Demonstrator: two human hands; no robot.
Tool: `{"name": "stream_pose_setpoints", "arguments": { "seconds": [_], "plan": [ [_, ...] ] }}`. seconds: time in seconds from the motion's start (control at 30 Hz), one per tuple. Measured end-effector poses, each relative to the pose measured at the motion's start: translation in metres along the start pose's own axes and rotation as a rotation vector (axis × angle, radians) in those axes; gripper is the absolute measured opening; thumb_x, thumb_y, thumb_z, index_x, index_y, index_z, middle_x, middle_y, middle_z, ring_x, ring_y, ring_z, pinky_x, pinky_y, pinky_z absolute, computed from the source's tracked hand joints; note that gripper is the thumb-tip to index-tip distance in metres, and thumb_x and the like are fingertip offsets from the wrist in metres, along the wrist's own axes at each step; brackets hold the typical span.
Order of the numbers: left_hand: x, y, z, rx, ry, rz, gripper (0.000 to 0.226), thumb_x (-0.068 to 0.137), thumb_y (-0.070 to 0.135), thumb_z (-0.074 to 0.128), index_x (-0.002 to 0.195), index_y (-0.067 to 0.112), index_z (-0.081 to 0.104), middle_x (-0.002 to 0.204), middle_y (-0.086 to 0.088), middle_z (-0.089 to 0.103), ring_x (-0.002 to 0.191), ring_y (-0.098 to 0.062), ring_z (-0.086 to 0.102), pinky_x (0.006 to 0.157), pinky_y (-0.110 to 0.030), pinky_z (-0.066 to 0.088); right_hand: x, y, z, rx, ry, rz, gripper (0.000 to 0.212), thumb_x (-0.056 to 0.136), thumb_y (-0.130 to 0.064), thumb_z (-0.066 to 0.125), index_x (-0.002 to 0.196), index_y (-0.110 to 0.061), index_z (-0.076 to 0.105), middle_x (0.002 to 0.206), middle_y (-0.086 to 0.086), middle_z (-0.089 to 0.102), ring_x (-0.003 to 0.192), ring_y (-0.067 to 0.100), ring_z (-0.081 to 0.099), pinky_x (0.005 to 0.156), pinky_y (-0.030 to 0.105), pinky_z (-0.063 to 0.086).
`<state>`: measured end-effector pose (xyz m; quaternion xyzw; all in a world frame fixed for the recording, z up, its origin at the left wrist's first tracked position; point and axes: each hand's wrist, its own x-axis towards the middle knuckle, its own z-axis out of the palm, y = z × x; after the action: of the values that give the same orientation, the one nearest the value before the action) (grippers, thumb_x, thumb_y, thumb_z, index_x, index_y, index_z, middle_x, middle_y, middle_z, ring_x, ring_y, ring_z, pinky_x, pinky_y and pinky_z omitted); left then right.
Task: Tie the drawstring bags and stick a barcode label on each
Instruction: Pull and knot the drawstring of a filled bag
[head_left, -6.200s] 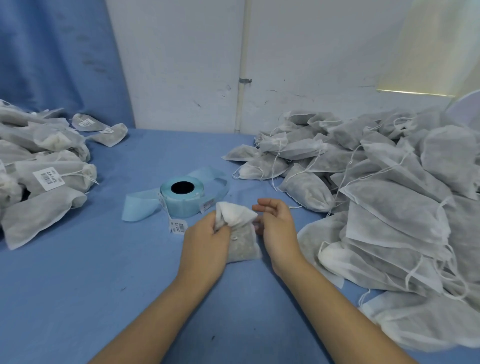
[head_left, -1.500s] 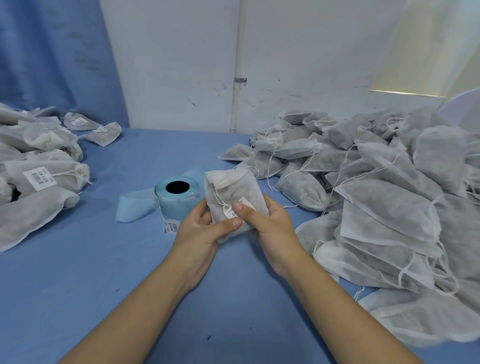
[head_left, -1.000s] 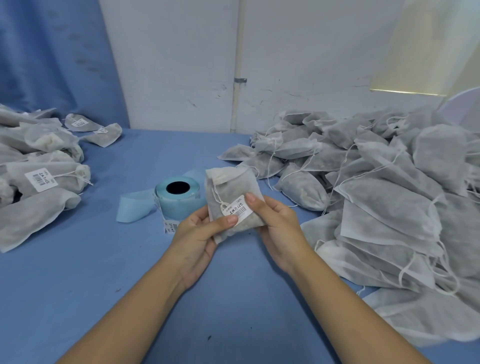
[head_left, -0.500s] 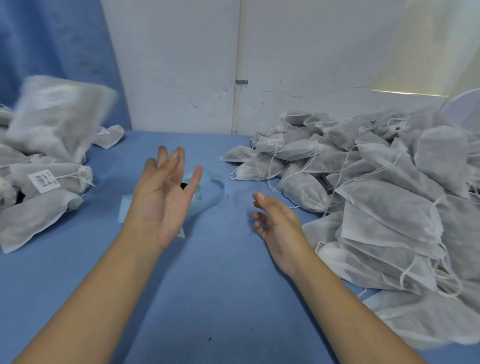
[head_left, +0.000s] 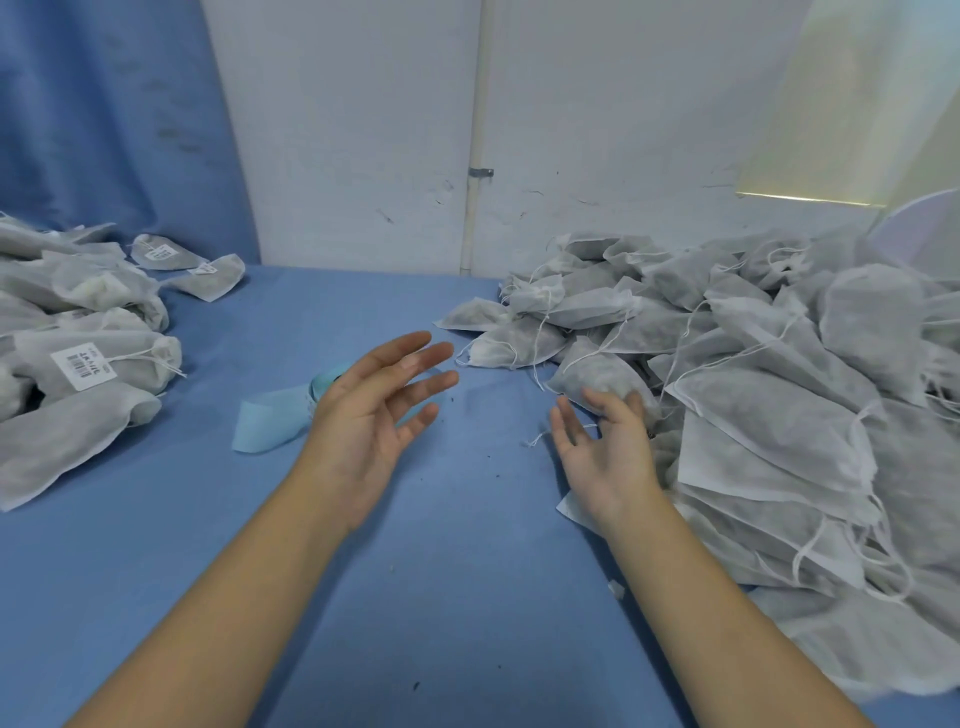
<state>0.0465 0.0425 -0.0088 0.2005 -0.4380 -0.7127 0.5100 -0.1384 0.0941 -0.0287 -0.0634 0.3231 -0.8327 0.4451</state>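
Blue cloth across the table (head_left: 441, 571). Far right: big heap of grey-white non-woven drawstring bags (head_left: 779, 426), cords loose and trailing. Far left: smaller pile of labelled bags (head_left: 67, 415), necks cinched, white barcode label (head_left: 83, 368) face-up on one. Left hand (head_left: 363, 431) raised over the middle of the table, palm up, fingers spread and nearly straight, holding nothing. Beneath it the pale blue label roll (head_left: 322, 384), mostly hidden, backing strip trailing out to the left on the cloth. Right hand (head_left: 605, 457) low at the heap's near edge, fingers fanned and loosely bent, nothing gripped; fingertips (head_left: 631, 401) at the lower edge of the nearest bag (head_left: 597, 374), seemingly touching. Behind: white wall (head_left: 363, 130), blue curtain (head_left: 104, 104) at left.
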Motion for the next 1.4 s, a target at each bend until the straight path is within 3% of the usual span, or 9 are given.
{"name": "stream_pose_setpoints", "arguments": {
  "seconds": [0.13,0.37,0.57,0.8,0.9,1.0,1.1,1.2,1.4],
  "plan": [
    [0.000,-0.004,-0.002,0.019,0.026,-0.039,0.019,0.092,0.011,0.051,0.100,0.019,0.066,0.099,0.003,0.074,0.084,-0.011,0.071,0.062,-0.017,0.053,0.000,0.004,-0.001,-0.047,0.018,-0.023,0.070,0.089,0.009,0.048,0.145,-0.026,0.026,0.094,0.004,0.054,0.087,0.015,0.059,0.073,0.023,0.047],
    [-0.003,-0.014,0.005,0.212,0.079,-0.052,0.022,0.093,0.001,0.047,0.097,0.013,0.065,0.092,0.001,0.074,0.078,-0.011,0.071,0.059,-0.018,0.054,-0.007,0.013,0.005,-0.056,-0.085,0.109,0.008,0.090,-0.004,0.047,0.092,-0.010,0.052,0.088,0.005,0.058,0.070,0.014,0.064,0.054,0.018,0.045],
    [-0.005,-0.023,0.010,0.329,0.208,0.013,0.021,0.093,0.016,0.059,0.113,0.016,0.053,0.103,0.004,0.064,0.074,-0.008,0.071,0.056,-0.019,0.055,-0.014,0.019,0.005,-0.185,-0.217,0.212,0.021,0.090,-0.005,0.049,0.107,-0.004,0.063,0.092,0.005,0.071,0.054,0.006,0.057,0.053,0.016,0.045],
    [-0.005,-0.024,0.009,0.484,0.193,0.123,0.013,0.088,0.016,0.065,0.098,0.022,0.059,0.094,0.006,0.069,0.071,-0.001,0.067,0.052,-0.015,0.049,-0.021,0.035,0.004,-0.756,-0.379,-0.051,0.031,0.086,0.002,0.061,0.111,-0.016,0.060,0.074,-0.008,0.062,0.054,0.004,0.051,0.056,0.015,0.043],
    [-0.004,-0.022,0.006,0.483,0.219,0.140,0.009,0.088,0.017,0.065,0.094,0.022,0.061,0.088,0.010,0.069,0.069,0.001,0.066,0.051,-0.014,0.047,-0.021,0.036,0.003,-1.100,-0.380,-0.303,0.031,0.082,-0.017,0.073,0.100,-0.036,0.057,0.080,-0.011,0.045,0.057,-0.002,0.044,0.058,0.011,0.037],
    [-0.004,-0.021,0.006,0.512,0.218,0.141,0.009,0.087,0.019,0.066,0.096,0.023,0.065,0.085,0.011,0.070,0.071,0.002,0.064,0.053,-0.013,0.046,-0.023,0.037,0.001,-1.348,-0.387,-0.525,0.029,0.077,-0.036,0.077,0.090,-0.045,0.053,0.097,-0.016,0.044,0.085,-0.011,0.046,0.070,0.005,0.035],
    [-0.008,-0.019,0.010,0.482,0.160,0.115,0.011,0.085,0.023,0.068,0.096,0.025,0.070,0.078,0.015,0.071,0.067,0.002,0.061,0.051,-0.014,0.044,-0.022,0.038,0.001,-1.289,-0.376,-0.572,0.017,0.079,-0.032,0.075,0.085,-0.027,0.059,0.089,-0.009,0.051,0.077,-0.002,0.046,0.068,0.012,0.035],
    [-0.008,-0.022,0.009,0.485,0.186,0.078,0.017,0.087,0.029,0.064,0.104,0.029,0.069,0.078,0.015,0.068,0.056,-0.002,0.051,0.048,-0.015,0.040,-0.022,0.033,0.003,-0.932,-0.358,-0.309,0.014,0.084,-0.024,0.070,0.086,-0.012,0.065,0.083,-0.001,0.060,0.074,0.008,0.049,0.073,0.024,0.038],
    [-0.016,-0.040,0.019,0.130,0.097,-0.229,0.018,0.099,0.012,0.046,0.098,0.009,0.063,0.087,-0.003,0.067,0.060,-0.017,0.069,0.044,-0.021,0.048,-0.020,0.027,0.003,-0.618,-0.306,-0.083,0.011,0.090,-0.024,0.062,0.081,-0.017,0.063,0.065,-0.010,0.058,0.051,0.003,0.042,0.049,0.016,0.033]
  ]
}}
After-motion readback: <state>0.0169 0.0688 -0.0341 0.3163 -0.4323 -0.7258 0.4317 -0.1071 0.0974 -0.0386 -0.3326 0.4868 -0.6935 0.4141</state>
